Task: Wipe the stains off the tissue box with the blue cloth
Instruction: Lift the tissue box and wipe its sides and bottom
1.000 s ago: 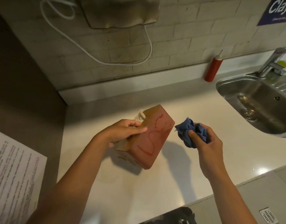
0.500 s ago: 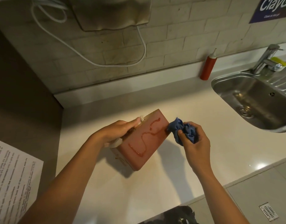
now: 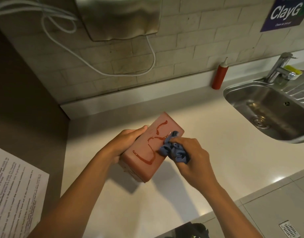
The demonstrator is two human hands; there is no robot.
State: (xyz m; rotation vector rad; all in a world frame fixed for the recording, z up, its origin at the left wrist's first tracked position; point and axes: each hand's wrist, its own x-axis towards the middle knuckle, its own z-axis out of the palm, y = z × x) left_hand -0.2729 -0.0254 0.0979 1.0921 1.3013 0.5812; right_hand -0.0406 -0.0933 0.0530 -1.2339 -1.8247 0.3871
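The left hand (image 3: 129, 143) is gripping the tissue box (image 3: 147, 148) tilted above the table (image 3: 190, 194); the right hand (image 3: 190, 157) is pinching the bunched blue cloth (image 3: 173, 151) against the box's right edge; the red stain (image 3: 147, 152) is trailing leftward from those fingers along the box's long axis.

Right hand (image 3: 194, 157) has closed in from beside the tissue box (image 3: 144, 162); its bunched blue cloth (image 3: 173, 152) now presses on the stained face, touching the red squiggle (image 3: 153, 143). Left hand (image 3: 125, 143) has tipped that face more toward the camera.
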